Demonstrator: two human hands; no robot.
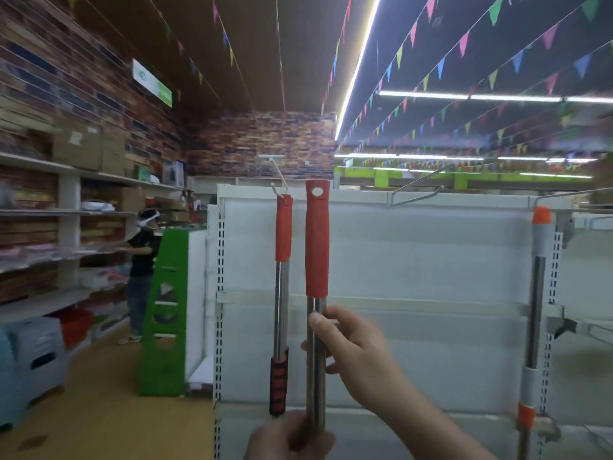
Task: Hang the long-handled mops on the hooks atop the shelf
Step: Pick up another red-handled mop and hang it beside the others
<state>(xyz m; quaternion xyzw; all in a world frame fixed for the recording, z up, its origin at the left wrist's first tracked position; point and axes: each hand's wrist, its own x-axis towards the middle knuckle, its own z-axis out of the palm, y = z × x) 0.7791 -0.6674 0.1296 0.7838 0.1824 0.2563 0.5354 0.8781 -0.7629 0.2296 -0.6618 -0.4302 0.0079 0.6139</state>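
- The right hand (351, 346) comes in from the lower right with the forearm angled up. Its fingers are curled round the steel shaft of the held mop handle (317, 247), and the thumb lies upward along the shaft, just below the red sleeve.
- The left hand (288, 439) sits at the bottom edge of the view, lower on the same shaft. It is blurred, but the fingers appear wrapped round the tube.
- The held mop handle stands upright between the two hands, in front of the white shelf (431, 260).
- Its hanging hole (317, 192) is level with the shelf's top edge, just right of the wire hook (278, 191) and not on it.
- A second mop handle (284, 234), also red-sleeved, already hangs from that hook, just left of the held one.
- An orange-capped grey handle (540, 234) hangs at the shelf's right end, well apart from the hands.
- Another wire hook (414, 189) juts from the shelf top, between the held handle and the orange-capped one.
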